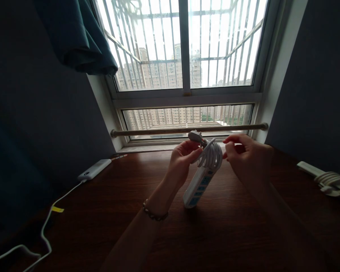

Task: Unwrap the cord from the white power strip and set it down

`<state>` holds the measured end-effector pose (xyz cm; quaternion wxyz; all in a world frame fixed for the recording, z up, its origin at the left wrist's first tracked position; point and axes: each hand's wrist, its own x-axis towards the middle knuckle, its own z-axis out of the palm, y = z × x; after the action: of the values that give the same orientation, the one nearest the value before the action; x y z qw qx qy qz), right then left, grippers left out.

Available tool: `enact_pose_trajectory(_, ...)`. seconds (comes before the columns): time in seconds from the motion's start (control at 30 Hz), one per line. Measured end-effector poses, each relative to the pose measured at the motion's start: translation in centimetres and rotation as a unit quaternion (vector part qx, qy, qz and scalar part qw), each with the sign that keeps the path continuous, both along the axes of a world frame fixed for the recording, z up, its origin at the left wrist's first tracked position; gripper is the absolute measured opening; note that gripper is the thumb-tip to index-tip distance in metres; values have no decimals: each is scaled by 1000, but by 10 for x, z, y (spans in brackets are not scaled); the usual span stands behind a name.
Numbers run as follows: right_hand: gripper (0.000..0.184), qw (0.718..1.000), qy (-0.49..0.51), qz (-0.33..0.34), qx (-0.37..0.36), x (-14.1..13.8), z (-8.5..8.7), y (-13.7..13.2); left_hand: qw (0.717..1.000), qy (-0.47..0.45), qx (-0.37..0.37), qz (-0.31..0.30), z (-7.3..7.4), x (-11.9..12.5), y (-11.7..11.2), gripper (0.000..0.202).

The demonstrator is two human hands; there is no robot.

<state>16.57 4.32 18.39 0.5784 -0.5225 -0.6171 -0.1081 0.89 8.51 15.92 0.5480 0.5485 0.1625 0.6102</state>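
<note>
A white power strip with blue socket faces leans at a tilt above the dark wooden table. Its white cord is wound in several loops around the upper end, and the plug sticks out at the top left. My left hand grips the cord bundle close to the plug, thumb in front. To the right of the loops is my right hand, its fingers curled with thumb and index pinched together beside the coil. Whatever lies between those fingertips is too small to make out.
On the table, a white power bank with a cable lies at left. Another white power strip with wound cord lies at right. Behind stand a window and a horizontal rail; a blue curtain hangs upper left.
</note>
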Motion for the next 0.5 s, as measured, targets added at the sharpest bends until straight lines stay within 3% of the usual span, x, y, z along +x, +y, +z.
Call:
enact_pose_trajectory(0.07, 16, 996, -24, -7, 90, -1, -2, -1, 1000, 10, 18, 17, -2, 0, 1, 15)
enact_pose_trajectory(0.13, 18, 992, -46, 71, 95, -3, -3, 3, 998, 37, 40, 30, -4, 0, 2, 16)
enact_pose_trajectory(0.27, 41, 973, -35, 223, -40, -5, -5, 20, 982, 130, 125, 62, -5, -3, 3, 14)
enact_pose_trajectory(0.37, 34, 929, 5, 342, -143, -3, -8, 32, 964, 173, 184, 87, -5, -5, 2, 10)
enact_pose_trajectory(0.5, 28, 875, 112, 433, -186, -1, -12, 38, 942, 202, 239, 124, -8, -1, 3, 8)
